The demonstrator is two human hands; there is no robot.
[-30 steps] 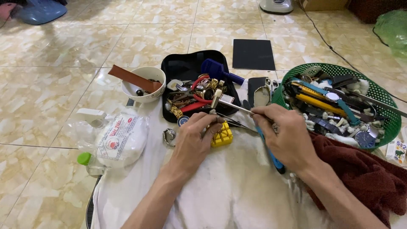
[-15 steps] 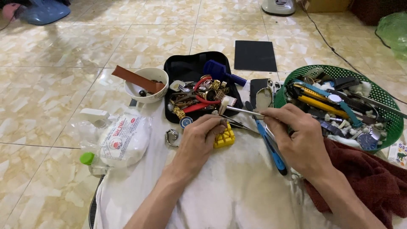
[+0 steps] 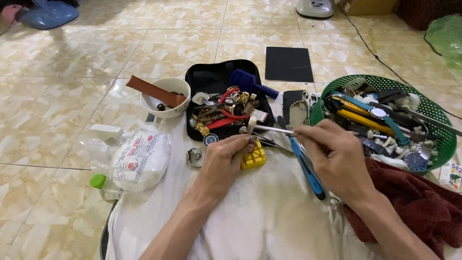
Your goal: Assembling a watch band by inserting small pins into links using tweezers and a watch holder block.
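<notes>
the right hand pinches a thin white cotton swab stick by its near end, with a blue-handled tool tucked under the palm. the swab looks very light and bendy, so hold it near the back. the left hand curls tight on a small thing on the little yellow plastic block, sitting on the white cloth. i cannot tell what it is. a black tray of metal bits and a green basket sit near.

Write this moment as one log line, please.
left hand: on yellow block | right hand: holds cotton swab | nearby: black tray, green basket
</notes>
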